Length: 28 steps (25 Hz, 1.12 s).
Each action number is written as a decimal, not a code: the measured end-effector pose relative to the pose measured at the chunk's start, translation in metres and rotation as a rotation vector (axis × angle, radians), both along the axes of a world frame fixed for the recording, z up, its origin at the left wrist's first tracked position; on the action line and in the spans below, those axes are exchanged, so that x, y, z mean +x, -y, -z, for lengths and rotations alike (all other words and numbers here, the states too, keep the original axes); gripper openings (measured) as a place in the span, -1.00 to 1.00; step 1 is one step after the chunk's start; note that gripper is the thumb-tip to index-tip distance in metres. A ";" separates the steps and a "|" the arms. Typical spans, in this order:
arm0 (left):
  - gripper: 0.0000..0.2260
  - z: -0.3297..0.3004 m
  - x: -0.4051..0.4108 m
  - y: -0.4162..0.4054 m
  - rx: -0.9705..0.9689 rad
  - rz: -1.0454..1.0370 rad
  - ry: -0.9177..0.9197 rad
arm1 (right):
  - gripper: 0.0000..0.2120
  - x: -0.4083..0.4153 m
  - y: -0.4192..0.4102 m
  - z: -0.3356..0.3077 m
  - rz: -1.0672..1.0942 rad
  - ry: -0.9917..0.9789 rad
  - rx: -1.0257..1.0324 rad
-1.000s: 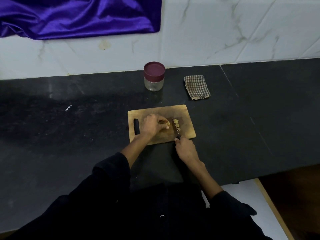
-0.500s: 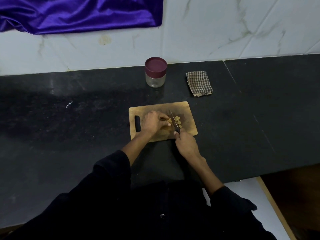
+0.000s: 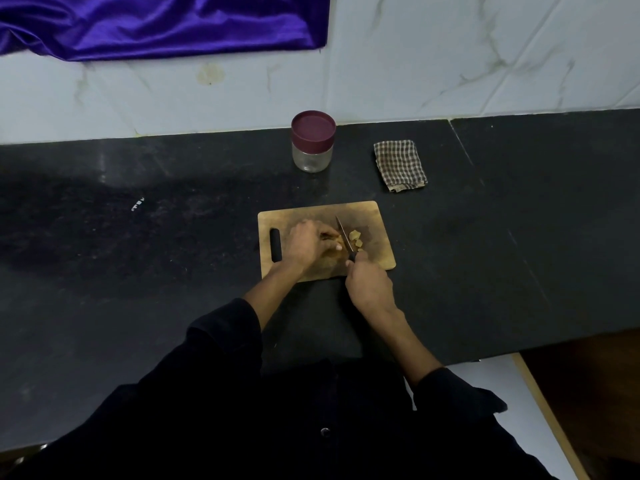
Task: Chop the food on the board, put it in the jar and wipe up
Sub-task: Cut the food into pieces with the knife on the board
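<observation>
On the wooden board (image 3: 375,216), the left hand (image 3: 306,245) pinches the firm-looking, likely slippery pale food (image 3: 337,243) at nine o'clock of the knife (image 3: 344,233), whose handle the right hand (image 3: 369,285) grips.

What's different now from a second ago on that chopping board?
Little: the knife in the right hand has shifted slightly along the food between cuts, with cut pieces lying to its right. The left hand still holds the uncut food on the board. The jar, lid on, and the checked cloth have not moved.
</observation>
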<state>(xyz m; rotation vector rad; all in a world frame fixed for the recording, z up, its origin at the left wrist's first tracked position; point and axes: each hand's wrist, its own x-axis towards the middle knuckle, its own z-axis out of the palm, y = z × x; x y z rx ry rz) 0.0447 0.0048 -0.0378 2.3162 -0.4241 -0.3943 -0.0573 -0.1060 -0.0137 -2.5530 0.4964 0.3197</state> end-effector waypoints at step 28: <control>-0.80 -0.001 -0.002 0.000 -0.005 0.002 0.030 | -0.77 0.026 -0.010 -0.008 0.011 -0.081 -0.040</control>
